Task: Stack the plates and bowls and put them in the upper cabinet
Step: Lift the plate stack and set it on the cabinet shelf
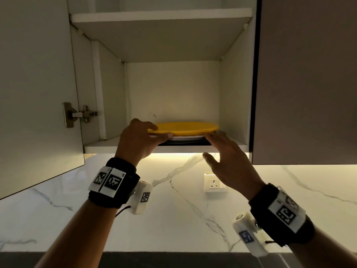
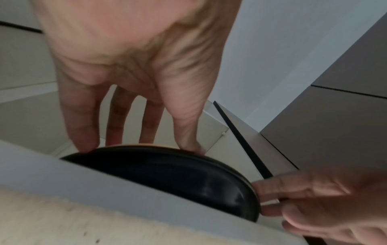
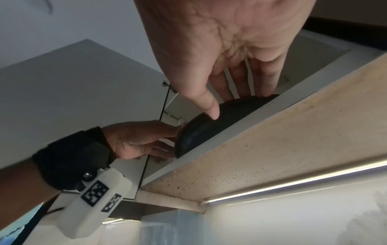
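A stack of plates rests on the lower shelf (image 1: 119, 146) of the open upper cabinet: a yellow plate (image 1: 185, 127) on top, a white plate (image 1: 191, 136) under it, a black plate (image 1: 185, 142) at the bottom. My left hand (image 1: 162, 130) pinches the stack's left edge, fingers over the yellow plate and thumb beneath. My right hand (image 1: 208, 145) touches the stack's right edge with straight fingers, thumb held apart below the shelf. The left wrist view shows the black plate (image 2: 167, 174) overhanging the shelf front, as does the right wrist view (image 3: 201, 132).
The cabinet door (image 1: 38, 93) stands open at the left, on its metal hinge (image 1: 77, 114). A closed door (image 1: 309, 74) flanks the right side. A second shelf (image 1: 160, 16) lies above. A wall socket (image 1: 213, 182) sits on the marble backsplash under a light strip.
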The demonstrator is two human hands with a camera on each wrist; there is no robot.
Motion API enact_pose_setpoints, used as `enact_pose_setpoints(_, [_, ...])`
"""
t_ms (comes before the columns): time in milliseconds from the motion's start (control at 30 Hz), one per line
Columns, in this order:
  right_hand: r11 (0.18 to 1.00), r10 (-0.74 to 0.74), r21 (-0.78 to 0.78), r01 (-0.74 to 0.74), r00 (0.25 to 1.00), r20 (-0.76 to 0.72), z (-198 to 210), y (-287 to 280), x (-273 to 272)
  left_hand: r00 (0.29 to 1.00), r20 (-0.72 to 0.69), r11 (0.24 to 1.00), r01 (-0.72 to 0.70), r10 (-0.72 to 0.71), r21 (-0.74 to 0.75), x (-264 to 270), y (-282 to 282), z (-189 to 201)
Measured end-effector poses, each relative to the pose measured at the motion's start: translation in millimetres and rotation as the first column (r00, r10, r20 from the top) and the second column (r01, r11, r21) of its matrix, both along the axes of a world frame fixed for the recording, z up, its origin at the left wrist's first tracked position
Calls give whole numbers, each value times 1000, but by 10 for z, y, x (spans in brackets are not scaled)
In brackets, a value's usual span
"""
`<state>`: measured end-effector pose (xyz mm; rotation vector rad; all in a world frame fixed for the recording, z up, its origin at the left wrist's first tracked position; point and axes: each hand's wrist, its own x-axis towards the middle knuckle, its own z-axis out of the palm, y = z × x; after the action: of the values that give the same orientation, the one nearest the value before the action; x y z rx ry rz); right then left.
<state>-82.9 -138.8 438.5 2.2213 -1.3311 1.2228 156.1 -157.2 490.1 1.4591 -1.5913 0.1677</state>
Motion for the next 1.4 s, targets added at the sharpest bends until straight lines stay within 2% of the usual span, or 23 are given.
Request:
enact_pose_setpoints(100, [998, -43, -53, 43, 999, 3, -14, -88, 13, 999, 31, 999, 7, -6, -33, -67, -24, -38])
enact_pose_setpoints(300, [991, -133, 0, 133, 991, -12, 12, -152, 70, 995, 75, 996, 52, -58, 77, -145, -178, -56])
enact_pose_setpoints(400, [996, -82, 41, 81, 996, 21, 1, -150, 45, 995, 42, 992, 83, -88, 98, -154, -225, -39])
enact_pose_setpoints(500, [1000, 7, 28, -12, 989, 147, -110, -25, -22, 995, 49, 993, 85, -89, 85, -177, -236, -93])
enact_pose_setpoints(567, [995, 95, -43, -86, 959, 267, -236, 133, -102, 997, 65, 998, 50, -48, -29, -228, -171, -173])
enact_pose_setpoints(600, [991, 122, -83, -100, 938, 324, -333, 223, -184, 997, 65, 988, 54, -45, -143, -298, -122, -265])
enact_pose_setpoints(667, [987, 142, -131, -95, 898, 417, -542, 404, -387, 994, 81, 902, 100, -73, -420, -493, 31, -492])
enact_pose_setpoints(700, [988, 138, -132, -85, 873, 468, -639, 469, -492, 994, 56, 852, 110, -95, -511, -588, 137, -619])
enact_pose_setpoints(733, [993, 109, -100, -66, 847, 521, -761, 521, -620, 991, 13, 835, 117, -131, -537, -701, 239, -780])
enact_pose_setpoints(800, [1000, 6, 19, -23, 786, 618, -1099, 537, -948, 969, -58, 858, 183, -239, -480, -989, 394, -1167])
enact_pose_setpoints(867, [982, -134, 188, 1, 702, 699, -1515, 535, -1297, 930, -103, 884, 296, -354, -362, -1302, 432, -1658])
enact_pose_setpoints(967, [890, -370, 455, -2, 579, 727, -2167, 543, -1801, 867, -247, 901, 422, -433, -97, -1801, 385, -2434])
enact_pose_setpoints(1033, [811, -502, 584, 36, 555, 663, -2621, 594, -2120, 829, -335, 866, 495, -448, 67, -2129, 357, -2920])
enact_pose_setpoints(1133, [656, -677, 743, 132, 539, 501, -3264, 710, -2524, 787, -447, 738, 588, -425, 332, -2574, 314, -3552])
enact_pose_setpoints(1233, [468, -835, 849, 245, 436, 335, -3765, 799, -2825, 780, -517, 563, 618, -353, 548, -2982, 244, -4042])
enact_pose_setpoints(1300, [356, -886, 899, 256, 398, 238, -3974, 855, -2951, 786, -528, 427, 618, -321, 660, -3220, 209, -4327])
enact_pose_setpoints(1333, [331, -896, 915, 230, 382, 228, -4093, 874, -3029, 791, -531, 359, 612, -305, 705, -3345, 199, -4460])
enact_pose_setpoints(1400, [363, -881, 923, 127, 369, 296, -4298, 887, -3113, 768, -589, 230, 638, -251, 734, -3505, 195, -4651])
